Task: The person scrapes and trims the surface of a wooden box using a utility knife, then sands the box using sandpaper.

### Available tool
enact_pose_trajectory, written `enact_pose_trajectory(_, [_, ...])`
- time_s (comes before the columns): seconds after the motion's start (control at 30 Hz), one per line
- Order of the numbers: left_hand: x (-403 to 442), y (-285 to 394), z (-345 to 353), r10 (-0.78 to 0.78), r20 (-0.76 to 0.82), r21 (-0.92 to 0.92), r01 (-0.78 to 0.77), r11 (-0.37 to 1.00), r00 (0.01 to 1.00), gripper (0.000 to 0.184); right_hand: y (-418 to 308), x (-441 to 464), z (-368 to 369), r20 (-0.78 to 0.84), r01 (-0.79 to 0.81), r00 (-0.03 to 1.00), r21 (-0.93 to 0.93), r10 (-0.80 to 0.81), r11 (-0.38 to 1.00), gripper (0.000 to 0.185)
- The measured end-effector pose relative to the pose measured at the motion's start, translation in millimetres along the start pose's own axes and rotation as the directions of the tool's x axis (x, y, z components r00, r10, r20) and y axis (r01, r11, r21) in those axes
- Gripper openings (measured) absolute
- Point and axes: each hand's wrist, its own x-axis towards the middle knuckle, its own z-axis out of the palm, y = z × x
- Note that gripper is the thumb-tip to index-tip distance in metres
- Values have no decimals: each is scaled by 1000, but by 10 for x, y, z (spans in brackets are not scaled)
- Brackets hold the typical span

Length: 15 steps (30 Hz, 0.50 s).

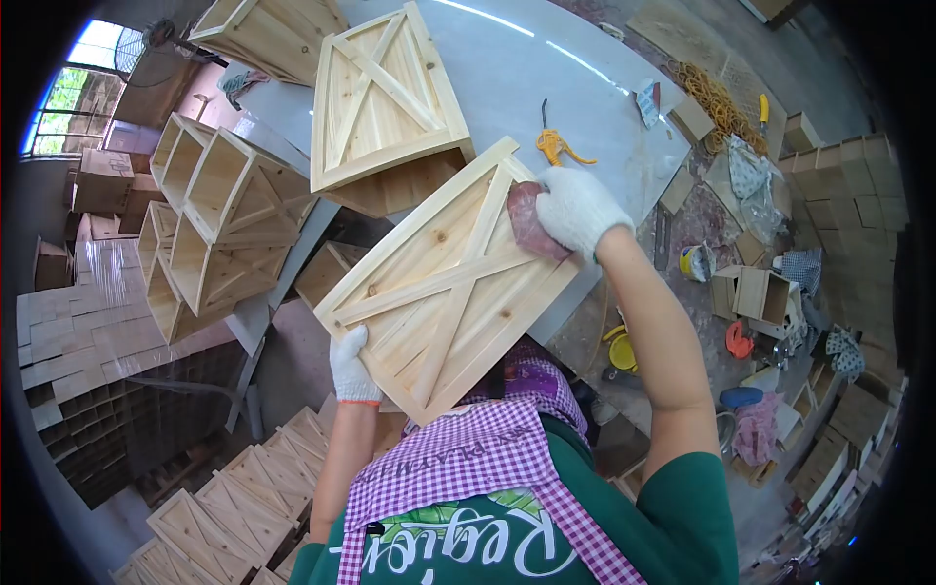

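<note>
A pale wooden box (448,278) with an X-shaped brace on its face lies tilted across the table's near edge. My left hand (352,366), in a white knit glove, grips the box's lower left edge. At the upper right corner, my right hand (582,216), also gloved, is closed on a reddish-brown pad (531,224) pressed against the face. Just beyond this box stands a second wooden box (385,102) with the same brace. An orange-handled tool (554,146) with a dark tip rests on the table close to my right hand.
The grey table (487,73) extends ahead. Stacked wooden boxes (229,210) stand at the left, and more boxes (229,502) fill the lower left. Yellow cord (717,102), a plastic bag (759,190) and a small tub (696,262) lie at the right.
</note>
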Motion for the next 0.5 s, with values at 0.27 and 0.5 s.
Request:
enact_pose_trajectory(0.27, [15,1,-5,11,-17,23,-11,1000,1000,70,-284,-124,-96,-742,244,668,276,45,930,30])
enact_pose_trajectory(0.5, [43,53,28,-22,-19,29,23,999,1000,68,-120,-306,-89,-124,-68,989,57,75,996,30])
